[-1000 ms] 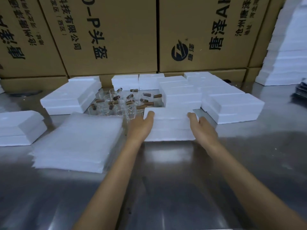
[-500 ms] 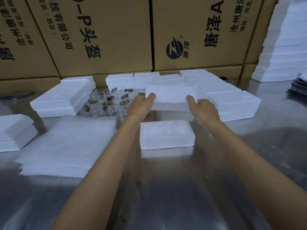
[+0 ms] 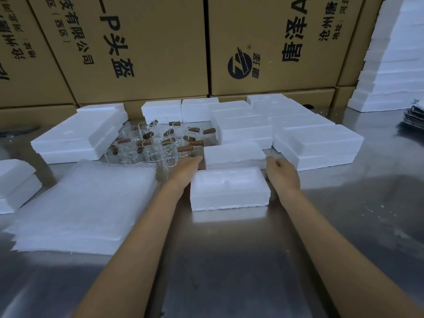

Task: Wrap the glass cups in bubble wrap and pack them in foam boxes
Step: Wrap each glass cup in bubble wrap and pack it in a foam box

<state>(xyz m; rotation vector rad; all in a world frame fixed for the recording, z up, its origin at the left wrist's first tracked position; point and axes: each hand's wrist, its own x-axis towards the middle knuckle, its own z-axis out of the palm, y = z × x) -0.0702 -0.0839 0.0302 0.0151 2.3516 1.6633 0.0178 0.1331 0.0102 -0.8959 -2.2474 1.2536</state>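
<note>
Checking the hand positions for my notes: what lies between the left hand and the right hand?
In the head view, the foam lid lies between the left hand and right hand, behind the open foam box.

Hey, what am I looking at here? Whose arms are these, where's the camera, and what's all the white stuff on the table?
There is no machine: a person wears a camera on the head, looking down at their own arms. On the steel table lie a bubble wrap stack, glass cups with brown handles, and white foam boxes. In front sits an open foam box base; behind it lies its foam lid. The left hand and right hand flank the lid; whether either has a grip on it is unclear.
</note>
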